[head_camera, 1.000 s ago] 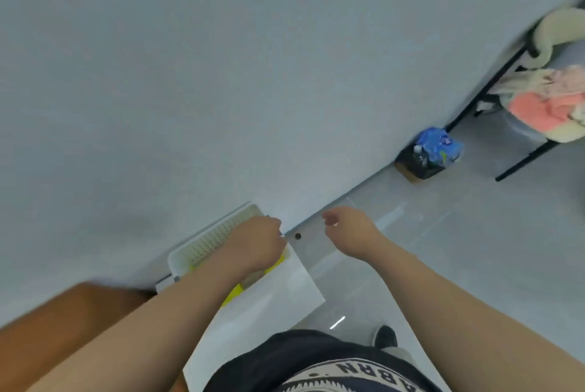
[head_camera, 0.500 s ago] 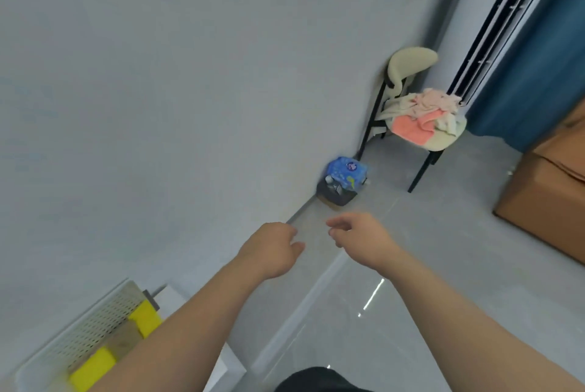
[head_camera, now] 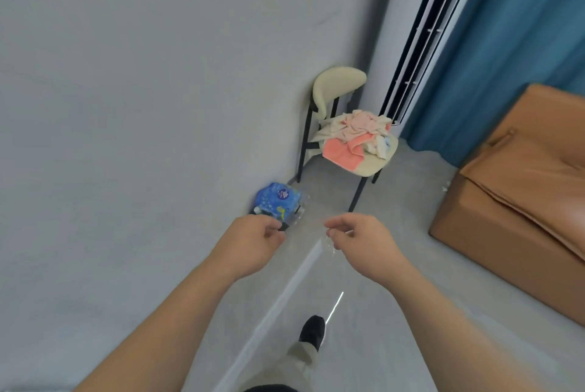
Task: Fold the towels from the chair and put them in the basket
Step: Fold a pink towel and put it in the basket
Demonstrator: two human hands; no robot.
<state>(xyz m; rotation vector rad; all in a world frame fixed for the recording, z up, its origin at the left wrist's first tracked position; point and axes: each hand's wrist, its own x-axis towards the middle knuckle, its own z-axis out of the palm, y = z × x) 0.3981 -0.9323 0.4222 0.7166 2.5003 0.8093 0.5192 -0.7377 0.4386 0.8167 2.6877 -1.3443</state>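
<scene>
The towels (head_camera: 354, 135) lie in a loose heap of pink, coral and cream cloth on the seat of the chair (head_camera: 338, 84), which stands beside the grey wall (head_camera: 158, 90), well apart from the person. Nearer to the camera both arms reach forward. The left hand (head_camera: 253, 242) has its fingers (head_camera: 273, 233) loosely curled and holds nothing; the right hand (head_camera: 364, 242) is the same. A blue package (head_camera: 278, 200) sits on the floor (head_camera: 395, 280) by the wall, just behind the left hand. On the right are a brown sofa (head_camera: 522, 201) and a blue curtain (head_camera: 506, 43). Below, one black shoe (head_camera: 313, 330) stands on the floor.
</scene>
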